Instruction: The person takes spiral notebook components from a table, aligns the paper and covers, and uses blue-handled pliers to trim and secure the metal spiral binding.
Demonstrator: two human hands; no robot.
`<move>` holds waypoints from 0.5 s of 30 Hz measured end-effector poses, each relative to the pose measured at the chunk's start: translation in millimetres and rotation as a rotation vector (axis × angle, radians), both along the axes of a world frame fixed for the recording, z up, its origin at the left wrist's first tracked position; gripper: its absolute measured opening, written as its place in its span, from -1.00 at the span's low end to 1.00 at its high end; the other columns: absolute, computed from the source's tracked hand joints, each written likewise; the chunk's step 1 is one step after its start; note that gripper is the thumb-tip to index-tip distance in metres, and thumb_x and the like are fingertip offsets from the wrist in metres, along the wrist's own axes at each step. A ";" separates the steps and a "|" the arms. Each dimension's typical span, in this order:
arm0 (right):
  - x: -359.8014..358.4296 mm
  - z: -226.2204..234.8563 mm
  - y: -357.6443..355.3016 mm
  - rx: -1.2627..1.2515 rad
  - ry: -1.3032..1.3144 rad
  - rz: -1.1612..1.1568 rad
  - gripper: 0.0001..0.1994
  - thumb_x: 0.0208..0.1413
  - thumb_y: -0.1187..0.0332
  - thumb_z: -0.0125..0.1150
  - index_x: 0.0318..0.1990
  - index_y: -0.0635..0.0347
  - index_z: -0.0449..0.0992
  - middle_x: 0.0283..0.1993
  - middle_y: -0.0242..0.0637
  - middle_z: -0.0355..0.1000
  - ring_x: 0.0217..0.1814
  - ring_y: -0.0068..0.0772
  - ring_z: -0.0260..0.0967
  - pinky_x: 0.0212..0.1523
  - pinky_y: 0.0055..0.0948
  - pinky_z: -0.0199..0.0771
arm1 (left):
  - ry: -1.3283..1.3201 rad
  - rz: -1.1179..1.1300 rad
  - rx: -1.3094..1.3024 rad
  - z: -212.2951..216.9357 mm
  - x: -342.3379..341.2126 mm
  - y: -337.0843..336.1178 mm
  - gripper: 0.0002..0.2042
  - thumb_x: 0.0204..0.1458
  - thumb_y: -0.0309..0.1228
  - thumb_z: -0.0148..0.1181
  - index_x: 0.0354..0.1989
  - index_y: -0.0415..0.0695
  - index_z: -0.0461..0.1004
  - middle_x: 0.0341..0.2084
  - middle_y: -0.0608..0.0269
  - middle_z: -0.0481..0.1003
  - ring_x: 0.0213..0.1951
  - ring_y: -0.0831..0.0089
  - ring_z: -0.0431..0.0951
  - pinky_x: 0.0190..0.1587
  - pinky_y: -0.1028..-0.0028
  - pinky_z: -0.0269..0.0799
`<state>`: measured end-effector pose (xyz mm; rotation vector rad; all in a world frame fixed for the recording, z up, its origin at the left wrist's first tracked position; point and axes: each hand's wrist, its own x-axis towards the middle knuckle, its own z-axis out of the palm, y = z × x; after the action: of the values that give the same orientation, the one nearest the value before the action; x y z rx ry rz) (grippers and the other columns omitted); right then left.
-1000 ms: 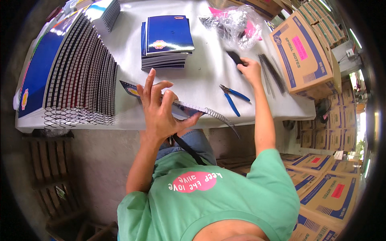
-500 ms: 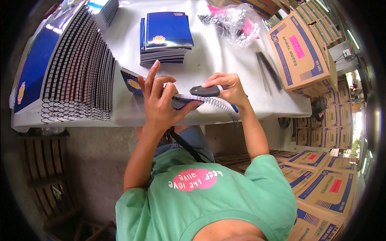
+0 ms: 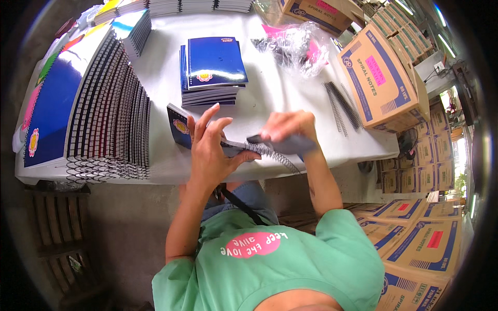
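My left hand (image 3: 207, 142) grips a blue notebook (image 3: 179, 133) tilted on its edge above the table's front. Its thumb presses along the bound edge, and the index finger points up. A wire spiral coil (image 3: 280, 157) runs partly through that edge, with its free end trailing to the right. My right hand (image 3: 291, 126), smeared by motion, is closed on a dark grey hand tool (image 3: 295, 144) of rounded shape. The tool's tip lies beside the coil where it meets the notebook; I cannot make out whether they touch.
A stack of blue notebooks (image 3: 217, 62) lies beyond my hands. To the left stands a long row of spiral notebooks (image 3: 109, 114). Loose coils (image 3: 342, 106) lie on the right beside a cardboard box (image 3: 381, 80). Crumpled clear plastic (image 3: 301, 49) sits behind. More boxes (image 3: 425, 243) are stacked lower right.
My right hand has swung the dark tool, whose body now points right and down beneath the hand. The left hand still holds the notebook. The whole view has shifted, showing more of the table's far side.
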<state>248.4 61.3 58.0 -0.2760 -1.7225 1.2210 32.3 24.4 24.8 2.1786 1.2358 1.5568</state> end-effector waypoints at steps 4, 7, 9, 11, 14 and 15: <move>-12.5 -0.6 14.6 0.051 -0.578 -0.406 -0.73 -0.28 0.66 0.21 -0.33 0.20 0.64 -0.33 -0.19 0.55 -0.26 -0.40 0.50 -0.23 -0.46 0.49 | -0.053 0.004 0.048 -3.1 1.7 3.0 -0.12 -0.60 -0.01 0.53 0.00 -0.09 0.25 0.04 0.01 0.34 0.12 0.20 0.31 0.25 0.04 -0.13; -20.6 18.6 2.0 0.133 -0.103 -0.039 -0.76 -0.20 0.63 0.17 -0.33 0.20 0.64 -0.33 -0.19 0.55 -0.30 -0.42 0.50 -0.25 -0.51 0.47 | 0.009 0.058 0.062 0.8 -0.4 9.1 -0.09 -0.61 0.06 0.50 0.02 -0.06 0.24 -0.01 0.10 0.36 0.10 0.25 0.32 0.27 0.00 -0.21; -20.3 3.3 8.9 0.053 -0.457 -0.289 -0.74 -0.20 0.65 0.16 -0.30 0.23 0.63 -0.32 -0.19 0.55 -0.28 -0.44 0.50 -0.22 -0.51 0.47 | 0.195 0.256 0.096 19.2 -4.6 4.9 -0.15 -0.62 0.22 0.41 -0.07 0.01 0.33 -0.19 0.25 0.38 0.06 0.25 0.33 0.25 -0.08 -0.25; -12.4 -2.8 13.7 -0.212 -0.455 -0.438 -0.71 -0.24 0.71 0.16 -0.29 0.28 0.61 -0.29 -0.19 0.55 -0.26 -0.43 0.49 -0.18 -0.50 0.47 | 0.315 0.318 0.090 20.7 -30.0 16.2 -0.24 -0.63 0.26 0.37 -0.23 0.01 0.40 -0.29 0.28 0.35 0.02 0.26 0.33 0.20 -0.10 -0.18; -31.0 9.7 6.9 -0.045 0.014 -0.094 -0.70 -0.24 0.75 0.12 -0.27 0.36 0.59 -0.26 -0.14 0.54 -0.23 -0.47 0.47 -0.20 -0.56 0.47 | 0.278 0.301 0.073 19.1 -47.8 29.2 -0.40 -0.66 0.20 0.41 -0.59 -0.06 0.41 -0.41 0.31 0.29 -0.17 0.27 0.29 0.01 0.11 0.10; -27.3 11.1 2.0 -0.386 -0.196 -0.336 -0.69 -0.25 0.76 0.12 -0.28 0.35 0.59 -0.25 -0.15 0.54 -0.23 -0.48 0.47 -0.21 -0.57 0.47 | 0.248 0.278 0.087 17.1 -46.5 32.5 -0.41 -0.66 0.16 0.44 -0.61 -0.09 0.40 -0.42 0.30 0.29 -0.20 0.27 0.27 -0.07 0.19 0.17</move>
<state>221.1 63.3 69.1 -0.9044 -1.5107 1.2960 -14.2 56.9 41.9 2.3986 1.6357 1.4936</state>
